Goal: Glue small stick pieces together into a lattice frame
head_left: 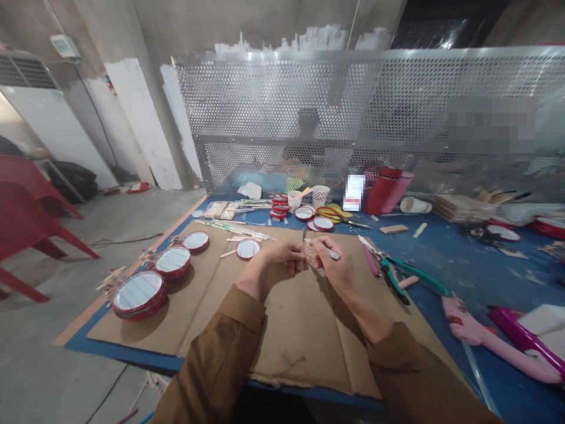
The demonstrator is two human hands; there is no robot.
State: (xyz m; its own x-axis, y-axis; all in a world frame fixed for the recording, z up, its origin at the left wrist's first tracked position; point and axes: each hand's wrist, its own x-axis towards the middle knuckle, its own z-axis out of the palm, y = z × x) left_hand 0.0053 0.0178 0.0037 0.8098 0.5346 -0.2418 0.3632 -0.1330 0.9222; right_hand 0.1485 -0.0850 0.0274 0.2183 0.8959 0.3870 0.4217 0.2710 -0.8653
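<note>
Over the cardboard sheet (291, 330), my left hand (282, 254) is closed on a small flat wooden stick (303, 237). Pinched in my right hand (334, 262) is a pale pen-like tool (332, 254), its tip close to the stick; its exact kind is unclear. Small light scraps (311, 253) lie between the hands. To the left of my left hand rests a red-rimmed round lid (248, 249) with thin sticks beside it. Three stacks of such lids, large (139, 294), medium (173, 262) and small (195, 241), have sticks at their left edges.
Right of the cardboard lie teal-handled pliers (391, 281), a pink glue gun (463, 324) and a purple tool (525, 335). Along the back stand paper cups (320, 195), a lit phone (354, 193) and a red bottle (383, 189), before a perforated metal panel (273, 100).
</note>
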